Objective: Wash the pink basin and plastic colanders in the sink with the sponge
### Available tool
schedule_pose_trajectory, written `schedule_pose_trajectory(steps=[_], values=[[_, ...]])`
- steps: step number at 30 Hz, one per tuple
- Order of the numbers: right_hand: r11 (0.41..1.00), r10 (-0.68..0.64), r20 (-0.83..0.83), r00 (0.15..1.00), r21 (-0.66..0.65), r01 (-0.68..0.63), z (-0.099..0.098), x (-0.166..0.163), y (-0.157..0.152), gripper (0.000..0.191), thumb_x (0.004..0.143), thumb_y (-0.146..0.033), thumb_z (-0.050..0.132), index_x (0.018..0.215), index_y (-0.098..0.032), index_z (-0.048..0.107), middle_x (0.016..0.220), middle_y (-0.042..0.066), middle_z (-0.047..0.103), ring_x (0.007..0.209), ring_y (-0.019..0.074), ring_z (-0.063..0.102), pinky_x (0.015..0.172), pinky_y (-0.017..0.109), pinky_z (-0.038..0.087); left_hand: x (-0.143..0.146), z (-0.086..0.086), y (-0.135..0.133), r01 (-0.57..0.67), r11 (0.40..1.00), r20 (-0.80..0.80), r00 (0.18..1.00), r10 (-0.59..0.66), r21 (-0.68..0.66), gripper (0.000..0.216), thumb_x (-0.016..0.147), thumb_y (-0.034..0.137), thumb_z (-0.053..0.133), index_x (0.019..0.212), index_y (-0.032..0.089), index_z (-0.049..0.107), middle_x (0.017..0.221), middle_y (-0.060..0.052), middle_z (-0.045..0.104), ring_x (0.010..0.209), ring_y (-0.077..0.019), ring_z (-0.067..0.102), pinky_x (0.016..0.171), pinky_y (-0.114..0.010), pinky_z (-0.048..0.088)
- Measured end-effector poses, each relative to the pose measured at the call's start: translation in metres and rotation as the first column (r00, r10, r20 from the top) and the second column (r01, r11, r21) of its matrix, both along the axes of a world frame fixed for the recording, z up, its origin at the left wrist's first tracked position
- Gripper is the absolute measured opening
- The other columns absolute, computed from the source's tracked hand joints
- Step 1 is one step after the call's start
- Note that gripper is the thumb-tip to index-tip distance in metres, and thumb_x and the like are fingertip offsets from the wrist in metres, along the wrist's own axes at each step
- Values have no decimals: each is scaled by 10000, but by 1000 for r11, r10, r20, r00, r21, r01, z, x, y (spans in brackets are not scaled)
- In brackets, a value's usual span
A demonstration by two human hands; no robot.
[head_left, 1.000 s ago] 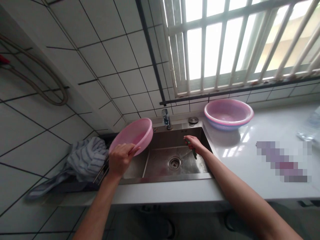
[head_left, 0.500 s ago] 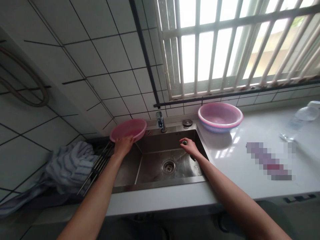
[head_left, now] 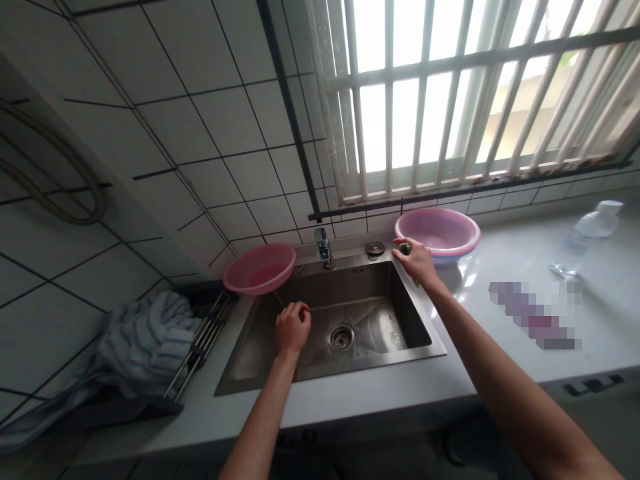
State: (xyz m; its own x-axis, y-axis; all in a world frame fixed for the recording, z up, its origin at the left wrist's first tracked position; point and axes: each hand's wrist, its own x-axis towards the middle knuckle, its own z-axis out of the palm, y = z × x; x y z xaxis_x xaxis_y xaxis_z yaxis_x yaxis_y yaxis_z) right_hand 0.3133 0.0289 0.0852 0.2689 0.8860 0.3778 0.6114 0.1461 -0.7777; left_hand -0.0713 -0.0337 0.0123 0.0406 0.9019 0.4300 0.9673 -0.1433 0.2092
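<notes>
My right hand (head_left: 416, 259) is closed around a dark green, elongated piece that looks like a vegetable (head_left: 405, 249). One end shows between thumb and fingers, the rest is mostly hidden. This hand is at the sink's back right corner, just in front of the stacked pink and blue basins (head_left: 440, 230). Over the steel sink (head_left: 370, 313), left of the drain, my left hand (head_left: 294, 328) has its fingers curled in, and nothing shows in them. A pink basin (head_left: 263, 270) is tilted at the sink's back left corner, apart from my left hand.
The faucet (head_left: 323, 247) stands behind the sink, with a round drain cover (head_left: 375, 249) on its right. Left of the sink a striped cloth (head_left: 145, 333) lies by a metal rack (head_left: 197, 347). A clear plastic bottle (head_left: 585, 240) and a blurred-out object (head_left: 537, 317) are on the right counter.
My left hand has let go of the left pink basin and moved right and toward me, over the sink. My right hand has carried the green piece right and up toward the stacked basins.
</notes>
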Motion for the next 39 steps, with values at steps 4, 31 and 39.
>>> schedule_pose_trajectory(steps=[4,31,39], values=[[948,-124,394,911,-225,227,40,36,12,385,935,-296,684,1282,-142,749,1186,223,754,1096,319,723,962,398,526,-1,-4,4,19,998,16,1000,-18,-61,176,928,178,526,893,234,689,942,-52,728,916,-229,678,831,-318,453],[892,-70,-88,994,440,101,100,10,-78,476,996,-639,558,873,-197,682,709,15,631,650,158,571,642,278,443,-1,-12,9,7,994,129,992,8,-112,163,912,183,540,858,238,684,923,-38,721,847,-202,659,762,-297,435],[995,75,-194,978,-51,-87,-53,-9,-73,539,957,-659,504,980,-180,748,772,55,708,703,207,622,679,298,458,-3,-18,13,-28,997,210,977,43,-73,135,897,168,552,908,245,663,909,-29,717,845,-207,665,747,-298,437]])
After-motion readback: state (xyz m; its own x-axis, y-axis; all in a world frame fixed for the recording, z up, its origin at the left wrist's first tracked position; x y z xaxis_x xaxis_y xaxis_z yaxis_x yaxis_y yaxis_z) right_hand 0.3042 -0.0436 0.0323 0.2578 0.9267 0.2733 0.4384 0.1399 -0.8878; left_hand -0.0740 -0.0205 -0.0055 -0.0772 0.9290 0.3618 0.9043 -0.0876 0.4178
